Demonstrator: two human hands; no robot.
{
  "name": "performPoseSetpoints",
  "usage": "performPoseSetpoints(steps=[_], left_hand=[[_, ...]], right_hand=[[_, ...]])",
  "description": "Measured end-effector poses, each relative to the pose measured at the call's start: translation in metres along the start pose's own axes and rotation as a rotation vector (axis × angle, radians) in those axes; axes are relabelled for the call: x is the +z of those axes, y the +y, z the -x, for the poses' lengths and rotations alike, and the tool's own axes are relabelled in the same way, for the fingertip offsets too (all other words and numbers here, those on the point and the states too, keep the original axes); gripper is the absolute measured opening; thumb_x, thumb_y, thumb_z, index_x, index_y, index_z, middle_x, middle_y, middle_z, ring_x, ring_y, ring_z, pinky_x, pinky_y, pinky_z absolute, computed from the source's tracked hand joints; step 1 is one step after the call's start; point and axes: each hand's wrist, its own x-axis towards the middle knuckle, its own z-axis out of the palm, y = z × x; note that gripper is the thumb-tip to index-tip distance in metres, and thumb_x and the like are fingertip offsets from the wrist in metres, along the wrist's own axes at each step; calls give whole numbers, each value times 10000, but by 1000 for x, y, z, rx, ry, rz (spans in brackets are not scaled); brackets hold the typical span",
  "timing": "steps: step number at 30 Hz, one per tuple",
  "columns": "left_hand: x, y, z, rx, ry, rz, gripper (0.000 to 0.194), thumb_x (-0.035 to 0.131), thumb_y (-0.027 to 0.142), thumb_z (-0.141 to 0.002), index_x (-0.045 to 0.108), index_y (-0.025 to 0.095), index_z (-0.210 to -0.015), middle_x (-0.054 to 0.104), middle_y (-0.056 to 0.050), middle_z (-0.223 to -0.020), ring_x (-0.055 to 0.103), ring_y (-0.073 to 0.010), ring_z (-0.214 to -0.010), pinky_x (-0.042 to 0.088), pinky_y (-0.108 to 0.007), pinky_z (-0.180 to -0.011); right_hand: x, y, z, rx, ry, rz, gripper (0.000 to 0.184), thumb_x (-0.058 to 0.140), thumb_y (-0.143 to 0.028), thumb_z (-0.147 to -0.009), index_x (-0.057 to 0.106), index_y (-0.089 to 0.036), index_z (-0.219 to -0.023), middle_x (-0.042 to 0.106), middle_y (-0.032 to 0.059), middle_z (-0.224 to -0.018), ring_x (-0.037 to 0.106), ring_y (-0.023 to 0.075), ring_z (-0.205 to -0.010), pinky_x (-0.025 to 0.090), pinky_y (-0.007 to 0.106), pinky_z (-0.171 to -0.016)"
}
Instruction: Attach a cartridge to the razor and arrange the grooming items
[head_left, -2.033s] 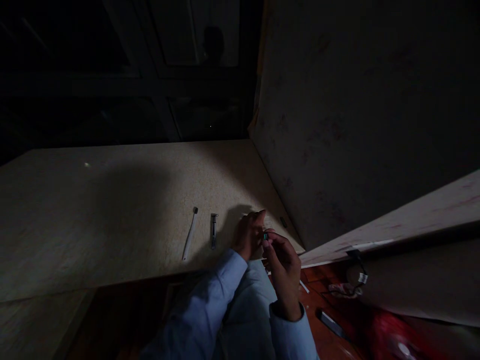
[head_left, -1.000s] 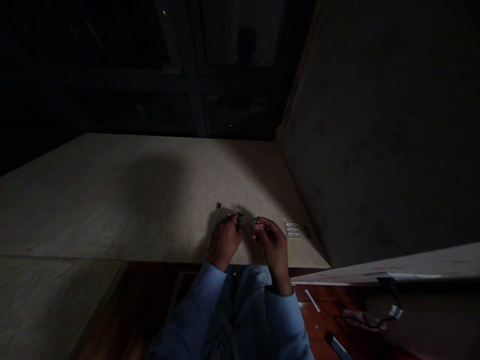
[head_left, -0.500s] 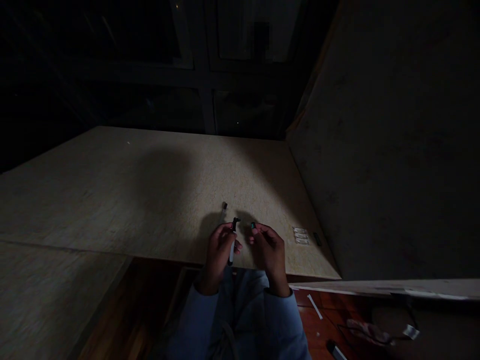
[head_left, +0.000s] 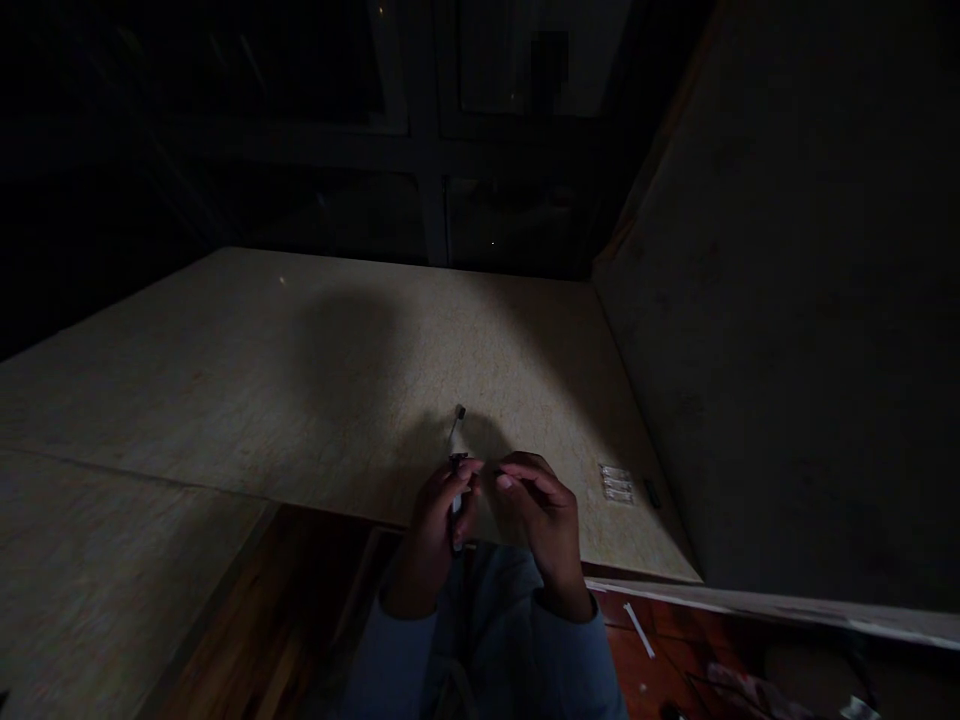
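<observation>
In the head view, my left hand point(head_left: 429, 535) is closed around a slim white-and-black pen-like tool point(head_left: 457, 503), held roughly upright near the table's front edge. Its black upper end is partly covered by my fingers. Just to the right, my right hand point(head_left: 553, 520) pinches a small dark piece point(head_left: 499, 471), mostly hidden between thumb and forefinger. A narrow gap separates the two hands. Beyond my left hand, a thin light stick with a dark head point(head_left: 460, 411) lies on the table; its lower part is hidden. Poor light blurs the details.
The pale table point(head_left: 360, 400) meets a wall point(head_left: 787, 400) on the right. Near that side lie a clear pack with several sections point(head_left: 616, 484) and a small dark object point(head_left: 652, 492). A white strip point(head_left: 639, 630) is on the reddish floor below. Dark window panes stand behind.
Both hands have dropped slightly toward me. My left fingers now cover more of the tool's black end, and the piece in my right hand is more hidden. The view has shifted a little.
</observation>
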Motion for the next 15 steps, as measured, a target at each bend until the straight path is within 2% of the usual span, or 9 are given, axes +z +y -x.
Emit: performPoseSetpoints(steps=[4, 10, 15], left_hand=[[2, 2, 11, 26, -64, -84, 497, 686, 625, -778, 667, 173, -985, 430, 103, -453, 264, -46, -330, 195, -202, -367], [-1, 0, 12, 24, -79, -140, 458, 709, 631, -784, 586, 190, -768, 360, 101, -391, 244, -55, -348, 170, -216, -391], [-4, -4, 8, -24, -22, -85, 493, 788, 586, -707, 670, 161, -928, 348, 125, -384, 225, -48, -336, 171, -201, -377]], right_hand=[[0, -2, 2, -92, -90, 18, 156, 725, -231, -874, 823, -330, -945, 727, 55, -1033, 667, 221, -1020, 557, 364, -884], [1, -4, 2, -130, -147, 81, 195, 687, -234, -911, 826, -356, -973, 723, 58, -1071, 666, 226, -1044, 568, 373, -888], [4, -5, 3, -95, -61, 90, 190, 735, -240, -877, 809, -316, -1035, 740, 55, -1031, 691, 216, -963, 579, 348, -845]])
